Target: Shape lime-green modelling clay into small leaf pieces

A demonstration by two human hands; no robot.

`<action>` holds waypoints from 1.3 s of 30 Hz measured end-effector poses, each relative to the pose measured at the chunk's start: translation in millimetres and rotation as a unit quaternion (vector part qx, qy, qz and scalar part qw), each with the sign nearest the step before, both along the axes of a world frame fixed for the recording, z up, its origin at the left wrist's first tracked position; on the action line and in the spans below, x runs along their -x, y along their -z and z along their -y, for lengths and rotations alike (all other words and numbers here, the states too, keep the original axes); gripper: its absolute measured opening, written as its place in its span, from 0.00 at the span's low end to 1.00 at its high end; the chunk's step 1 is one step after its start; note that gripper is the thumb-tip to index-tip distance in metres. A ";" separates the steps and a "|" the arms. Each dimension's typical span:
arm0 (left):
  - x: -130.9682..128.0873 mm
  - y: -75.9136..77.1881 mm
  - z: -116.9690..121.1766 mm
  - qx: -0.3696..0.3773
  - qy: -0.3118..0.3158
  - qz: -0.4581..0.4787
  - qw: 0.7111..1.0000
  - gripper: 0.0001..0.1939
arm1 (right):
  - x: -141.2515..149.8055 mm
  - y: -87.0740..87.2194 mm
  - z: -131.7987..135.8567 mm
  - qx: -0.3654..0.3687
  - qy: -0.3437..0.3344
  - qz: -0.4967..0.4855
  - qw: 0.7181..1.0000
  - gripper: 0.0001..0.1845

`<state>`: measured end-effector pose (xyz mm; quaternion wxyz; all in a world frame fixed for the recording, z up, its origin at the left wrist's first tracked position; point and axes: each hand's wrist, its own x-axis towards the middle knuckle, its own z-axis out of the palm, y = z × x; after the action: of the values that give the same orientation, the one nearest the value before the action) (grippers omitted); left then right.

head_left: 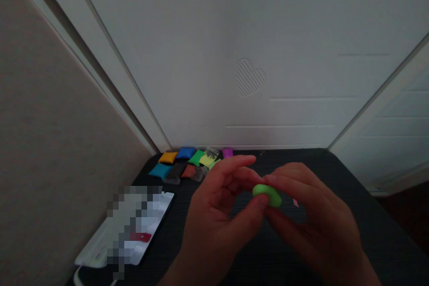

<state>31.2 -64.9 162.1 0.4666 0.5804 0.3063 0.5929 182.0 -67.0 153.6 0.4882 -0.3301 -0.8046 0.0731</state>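
A flattened lump of green clay (267,194) is held above the dark table (338,187), between both my hands. My left hand (219,212) pinches its left edge with thumb and fingers curled. My right hand (311,214) grips the right side, fingers closed over it. Most of the lump's underside is hidden by my fingers.
Several small coloured clay packets (187,163) lie at the table's far left: orange, blue, green, yellow, purple, teal, black, red. A phone or tablet with a lit screen (134,228) lies at the near left. A white wall rises behind; a beige panel stands at the left.
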 end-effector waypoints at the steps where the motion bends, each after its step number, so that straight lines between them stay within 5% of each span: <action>1: 0.2 0.3 0.0 0.002 0.000 -0.004 1.000 0.22 | 0.3 0.3 -0.2 -0.005 -0.001 0.001 1.000 0.27; 9: 0.0 -2.5 0.7 0.024 -0.001 -0.008 1.000 0.20 | -0.2 1.3 -0.4 -0.038 -0.009 -0.008 0.999 0.25; 21: 1.1 -4.8 -0.2 0.006 -0.014 -0.016 1.000 0.20 | -6.3 0.5 1.1 0.023 -0.005 -0.024 0.999 0.22; 29: 7.5 -0.6 1.3 -0.148 -0.029 -0.105 0.983 0.25 | 4.6 -6.5 12.0 0.092 0.017 -0.186 0.978 0.09; 39: 5.3 8.5 3.3 -0.327 -0.070 -0.140 0.932 0.23 | -5.8 -8.8 14.1 0.157 -0.011 -0.178 0.971 0.06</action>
<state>25.9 -68.2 153.5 0.1605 0.7551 0.1976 0.6041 187.8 -81.1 162.4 0.5648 -0.3756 -0.6867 0.2614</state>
